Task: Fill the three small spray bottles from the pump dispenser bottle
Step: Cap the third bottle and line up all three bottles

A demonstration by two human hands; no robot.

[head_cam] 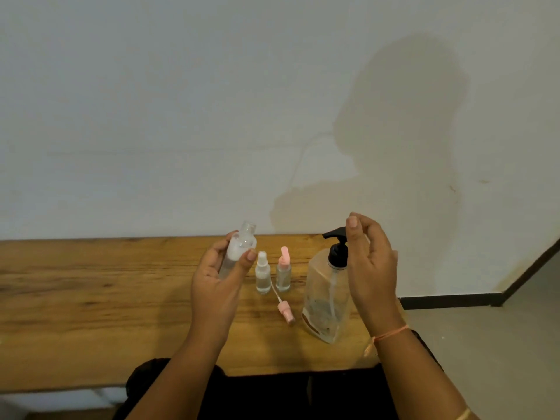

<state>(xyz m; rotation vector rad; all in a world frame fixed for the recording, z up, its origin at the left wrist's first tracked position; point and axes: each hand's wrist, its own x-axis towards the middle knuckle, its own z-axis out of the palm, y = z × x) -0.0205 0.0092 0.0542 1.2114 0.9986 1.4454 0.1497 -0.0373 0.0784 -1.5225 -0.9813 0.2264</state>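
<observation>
- Loose pink sprayer cap [286,312] with its dip tube lies flat on the worktop [91,298], closest to the front edge, just left of the pump dispenser bottle [327,298].
- Pump dispenser bottle stands upright near the worktop's right end. It is clear-walled and appears low, with residue near the base; the exact level cannot be told.
- Right hand [372,268] is raised just beside the black pump head [335,237], fingers loosely bent, gripping nothing visible.
- Left hand [216,280] grips 1 uncapped spray bottle [239,250] off the worktop, neck up and slightly tilted, well left of the nozzle. A whitish patch shows inside; fill level unclear.
- 2 capped spray bottles stand mid-worktop between the hands: 1 with a clear sprayer [262,272], 1 with a pink sprayer [283,271]. Contents look clear; levels are not readable.
- Judgement on the step in hand: the open neck is narrow, so it should be brought directly under the nozzle tip and held steady. The pump should then be pressed slowly with the right hand, in short strokes, to avoid spillage on the wood.
- A plain wall stands behind the back edge.
</observation>
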